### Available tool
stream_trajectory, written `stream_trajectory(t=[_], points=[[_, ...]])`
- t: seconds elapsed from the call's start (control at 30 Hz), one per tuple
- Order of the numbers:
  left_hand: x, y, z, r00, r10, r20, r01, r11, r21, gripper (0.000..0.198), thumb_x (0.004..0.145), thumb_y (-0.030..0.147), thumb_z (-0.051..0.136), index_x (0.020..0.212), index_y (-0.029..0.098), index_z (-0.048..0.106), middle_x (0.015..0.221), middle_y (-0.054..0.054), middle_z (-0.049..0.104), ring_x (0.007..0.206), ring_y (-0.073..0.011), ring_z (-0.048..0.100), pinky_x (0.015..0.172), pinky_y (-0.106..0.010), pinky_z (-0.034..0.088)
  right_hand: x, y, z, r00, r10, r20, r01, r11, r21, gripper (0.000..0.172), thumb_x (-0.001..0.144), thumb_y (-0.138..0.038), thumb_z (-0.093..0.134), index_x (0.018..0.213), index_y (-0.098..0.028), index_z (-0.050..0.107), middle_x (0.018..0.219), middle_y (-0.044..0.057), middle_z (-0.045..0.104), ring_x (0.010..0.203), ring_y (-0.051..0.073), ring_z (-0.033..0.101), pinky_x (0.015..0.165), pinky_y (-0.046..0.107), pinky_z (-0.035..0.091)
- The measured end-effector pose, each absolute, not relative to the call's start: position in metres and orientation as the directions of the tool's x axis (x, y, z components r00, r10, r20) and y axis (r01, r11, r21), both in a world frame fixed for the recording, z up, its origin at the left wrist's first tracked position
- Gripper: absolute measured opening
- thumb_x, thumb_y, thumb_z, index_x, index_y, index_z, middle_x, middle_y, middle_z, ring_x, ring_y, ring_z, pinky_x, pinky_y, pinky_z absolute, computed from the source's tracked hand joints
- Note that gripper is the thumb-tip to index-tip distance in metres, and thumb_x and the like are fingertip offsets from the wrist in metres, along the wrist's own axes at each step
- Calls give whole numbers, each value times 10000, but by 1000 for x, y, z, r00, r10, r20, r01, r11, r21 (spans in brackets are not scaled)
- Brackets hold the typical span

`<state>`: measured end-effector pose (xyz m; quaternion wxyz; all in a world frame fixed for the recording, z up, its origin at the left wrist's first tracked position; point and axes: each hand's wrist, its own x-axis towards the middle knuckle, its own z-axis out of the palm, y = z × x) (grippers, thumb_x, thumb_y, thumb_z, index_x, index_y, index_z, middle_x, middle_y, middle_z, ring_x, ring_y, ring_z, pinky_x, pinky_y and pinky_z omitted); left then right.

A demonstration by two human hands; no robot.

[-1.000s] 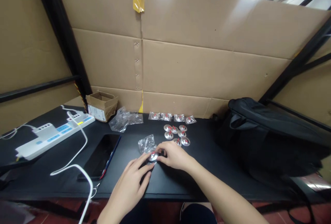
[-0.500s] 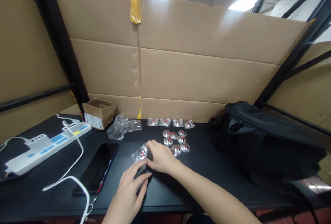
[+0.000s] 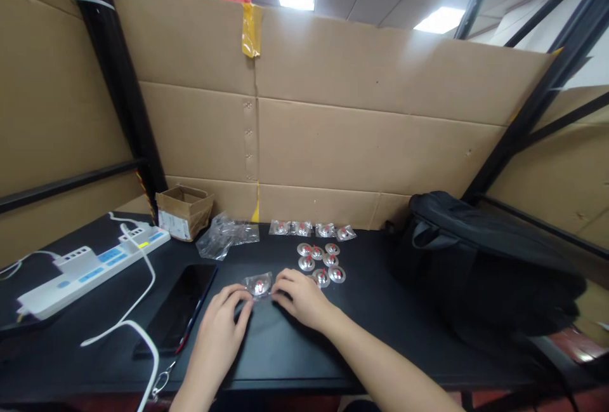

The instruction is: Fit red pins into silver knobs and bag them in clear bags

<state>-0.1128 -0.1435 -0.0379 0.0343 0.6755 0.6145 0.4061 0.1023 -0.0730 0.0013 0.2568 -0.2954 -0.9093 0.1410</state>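
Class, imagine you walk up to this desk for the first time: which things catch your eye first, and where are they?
At the front of the black table, the left hand and right hand meet at a small bagged silver disc. Just behind lie a cluster of bare silver discs and a row of bagged ones. A black backpack fills the right side, with tall cardboard walls behind.

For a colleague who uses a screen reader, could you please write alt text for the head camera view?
Two bare hands, left hand and right hand, hold a small clear plastic bag with a silver disc inside flat on a black table. Behind lie loose silver discs with red centres, a row of bagged discs, and a black backpack at right.
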Motion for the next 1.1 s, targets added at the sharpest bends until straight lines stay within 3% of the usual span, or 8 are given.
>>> stream_trajectory(t=[0.2,0.33,0.4,0.47,0.57,0.7,0.9,1.1], points=[[-109,-154,-30,-148,943,297,763,-82,641,290,941,472,475,969,252,662,940,-35,742,912,-238,693,830,-352,489,101,-76,-3,-611,717,336,371,633,-679,36,901,-203,605,910,-207,639,790,-6,665,728,135,595,729,251,467],[-100,-157,-32,-238,929,283,791,17,612,391,936,393,463,1300,252,496,877,-9,740,888,-232,702,764,-337,449,100,-80,-11,-523,807,273,338,491,-803,475,862,-162,612,1307,-232,461,741,-48,645,599,115,548,626,222,449],[-97,-159,-34,-225,924,309,831,17,556,442,943,356,446,1376,271,448,896,-12,732,907,-226,692,759,-331,426,100,-82,-12,-538,793,286,363,524,-771,584,871,-142,583,1410,-249,387,734,-51,626,612,122,546,647,229,455],[-95,-162,-36,-182,930,321,878,7,479,419,952,330,428,1366,319,498,946,-22,724,948,-227,673,773,-338,412,101,-84,-11,-609,724,324,396,631,-667,488,895,-119,526,1358,-270,502,794,-17,630,717,141,569,735,254,465],[-96,-168,-37,-111,931,349,932,-24,362,361,963,342,415,1253,368,628,1082,-44,692,1044,-248,620,811,-362,412,105,-89,-4,-703,619,349,428,761,-488,381,869,-125,538,1200,-270,657,1011,45,628,941,186,555,862,301,448],[-98,-173,-37,-22,911,411,959,-97,267,362,906,417,513,1231,353,660,1360,-61,580,1269,-304,478,920,-427,402,106,-95,4,-744,571,348,446,811,-379,416,793,-208,668,1205,-253,638,1295,67,576,1168,247,477,971,372,380],[-98,-168,-35,-42,907,420,964,-74,257,292,915,321,487,1092,326,718,1294,-49,658,1301,-294,470,922,-444,368,104,-97,9,-752,582,309,450,796,-404,178,969,-248,537,1115,-242,640,1040,34,724,1044,195,575,930,359,322],[-87,-162,-18,-59,908,416,908,-124,400,269,928,454,513,954,320,745,1207,-32,699,1244,-287,529,890,-414,398,119,-91,25,-709,649,276,374,677,-634,243,858,-361,722,1058,-228,686,956,25,750,920,191,653,942,343,379]])
